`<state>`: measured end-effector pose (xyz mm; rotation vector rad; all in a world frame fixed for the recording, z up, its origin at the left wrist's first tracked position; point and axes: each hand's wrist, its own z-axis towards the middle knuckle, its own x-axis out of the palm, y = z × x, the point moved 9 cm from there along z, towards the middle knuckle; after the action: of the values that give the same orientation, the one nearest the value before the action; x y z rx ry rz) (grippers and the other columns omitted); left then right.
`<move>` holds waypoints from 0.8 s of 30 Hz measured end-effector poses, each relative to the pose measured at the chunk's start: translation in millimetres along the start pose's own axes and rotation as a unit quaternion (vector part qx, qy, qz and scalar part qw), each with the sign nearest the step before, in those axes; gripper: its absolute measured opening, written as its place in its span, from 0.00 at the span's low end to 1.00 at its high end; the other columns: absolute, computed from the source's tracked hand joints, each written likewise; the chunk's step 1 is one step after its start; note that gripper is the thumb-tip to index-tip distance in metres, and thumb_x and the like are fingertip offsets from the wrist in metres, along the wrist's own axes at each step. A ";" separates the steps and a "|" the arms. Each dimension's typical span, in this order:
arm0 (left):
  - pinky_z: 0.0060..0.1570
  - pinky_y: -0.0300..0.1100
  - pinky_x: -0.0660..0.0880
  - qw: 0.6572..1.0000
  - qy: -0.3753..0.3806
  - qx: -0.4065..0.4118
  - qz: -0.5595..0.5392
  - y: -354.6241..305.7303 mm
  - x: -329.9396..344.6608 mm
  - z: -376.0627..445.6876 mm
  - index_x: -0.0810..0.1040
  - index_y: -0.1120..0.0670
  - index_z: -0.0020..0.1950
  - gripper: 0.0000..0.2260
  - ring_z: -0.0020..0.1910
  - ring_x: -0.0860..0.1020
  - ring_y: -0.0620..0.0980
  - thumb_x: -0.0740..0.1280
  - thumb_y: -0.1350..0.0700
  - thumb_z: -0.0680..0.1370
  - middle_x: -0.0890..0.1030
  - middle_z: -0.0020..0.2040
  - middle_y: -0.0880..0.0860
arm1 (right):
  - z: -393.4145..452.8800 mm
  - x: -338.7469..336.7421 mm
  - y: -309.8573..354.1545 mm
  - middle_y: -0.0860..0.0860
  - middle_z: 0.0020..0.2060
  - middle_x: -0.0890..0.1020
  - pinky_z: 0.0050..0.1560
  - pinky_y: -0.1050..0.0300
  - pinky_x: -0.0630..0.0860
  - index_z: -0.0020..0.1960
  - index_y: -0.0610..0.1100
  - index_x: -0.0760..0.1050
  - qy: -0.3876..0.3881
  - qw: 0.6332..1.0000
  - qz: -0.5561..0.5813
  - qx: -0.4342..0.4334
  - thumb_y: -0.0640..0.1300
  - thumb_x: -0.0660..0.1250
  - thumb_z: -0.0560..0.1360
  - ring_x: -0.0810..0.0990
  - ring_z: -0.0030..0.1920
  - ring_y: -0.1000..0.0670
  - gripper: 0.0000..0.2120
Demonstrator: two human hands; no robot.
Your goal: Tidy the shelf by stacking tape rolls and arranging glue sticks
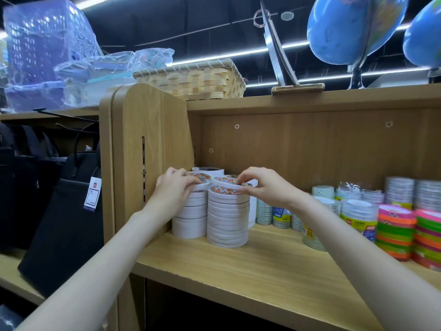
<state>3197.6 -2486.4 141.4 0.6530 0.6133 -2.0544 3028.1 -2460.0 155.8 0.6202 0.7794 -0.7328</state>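
On the shelf [238, 266], two hands grip two tape stacks [226, 218].

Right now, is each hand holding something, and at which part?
Yes. The left hand pinches the rim of the top tape roll on the left stack. The right hand pinches the right rim of the top roll on the right stack.

A stationery shop: wooden shelf [238, 266] stocked with stacked tape rolls [228, 218], a price-tagged bag [62, 235], globes [353, 27] above.
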 end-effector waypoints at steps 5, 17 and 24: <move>0.52 0.35 0.59 0.999 0.017 0.023 -0.046 6.5 0.4 -7.2 0.78 0.55 0.60 0.12 0.51 0.64 0.51 0.60 0.61 0.80 0.76 0.51 0.56 | 1.1 1.4 7.1 0.53 0.47 0.76 0.56 0.54 0.73 0.51 0.43 0.79 0.010 1.000 -0.009 -0.004 0.42 0.67 0.75 0.74 0.51 0.52 0.06; 0.57 0.37 0.61 0.978 -0.121 -0.105 -0.132 23.1 1.6 -31.1 0.80 0.56 0.55 0.09 0.60 0.71 0.54 0.65 0.60 0.77 0.73 0.58 0.55 | -10.1 13.1 -10.6 0.51 0.57 0.72 0.54 0.64 0.64 0.50 0.46 0.78 -0.050 0.995 0.055 0.070 0.48 0.67 0.75 0.70 0.56 0.55 0.07; 0.58 0.35 0.63 0.954 -0.175 -0.155 -0.187 23.4 6.9 -46.6 0.73 0.59 0.64 0.15 0.61 0.72 0.54 0.64 0.63 0.77 0.70 0.63 0.56 | -16.5 22.0 -13.2 0.48 0.56 0.71 0.56 0.61 0.66 0.52 0.42 0.75 -0.136 0.983 0.100 0.073 0.43 0.64 0.77 0.69 0.53 0.55 0.06</move>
<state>3224.3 -2472.6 98.3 -0.0209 0.8717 -2.2769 3022.4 -2463.6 126.0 0.7030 0.4073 -0.6758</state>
